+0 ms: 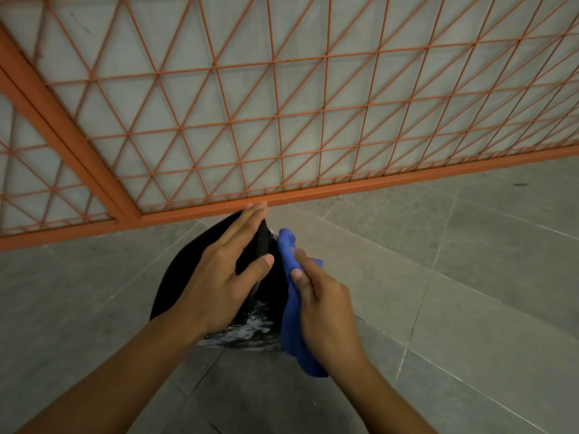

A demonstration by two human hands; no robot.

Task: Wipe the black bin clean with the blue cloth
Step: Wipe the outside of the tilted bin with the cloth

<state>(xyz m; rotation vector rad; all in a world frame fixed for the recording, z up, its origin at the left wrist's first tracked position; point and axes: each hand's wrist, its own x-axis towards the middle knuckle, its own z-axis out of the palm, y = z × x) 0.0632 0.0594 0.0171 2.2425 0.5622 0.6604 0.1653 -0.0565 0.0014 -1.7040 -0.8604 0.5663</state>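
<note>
The black bin (185, 270) lies tipped on its side on the grey floor, just below the middle of the view, with its opening facing right. My left hand (225, 270) rests on its upper side with straight fingers, and the thumb hooks over the rim. My right hand (319, 305) grips the bunched blue cloth (291, 327) and holds it against the bin's rim and mouth. Wet, shiny streaks show on the bin's lower inside (250, 327). Most of the bin's interior is hidden by my hands and the cloth.
An orange metal grille (282, 120) with a thick frame stands right behind the bin, its bottom bar almost touching my left fingertips. Grey floor tiles (454, 277) spread to the right and left of the bin.
</note>
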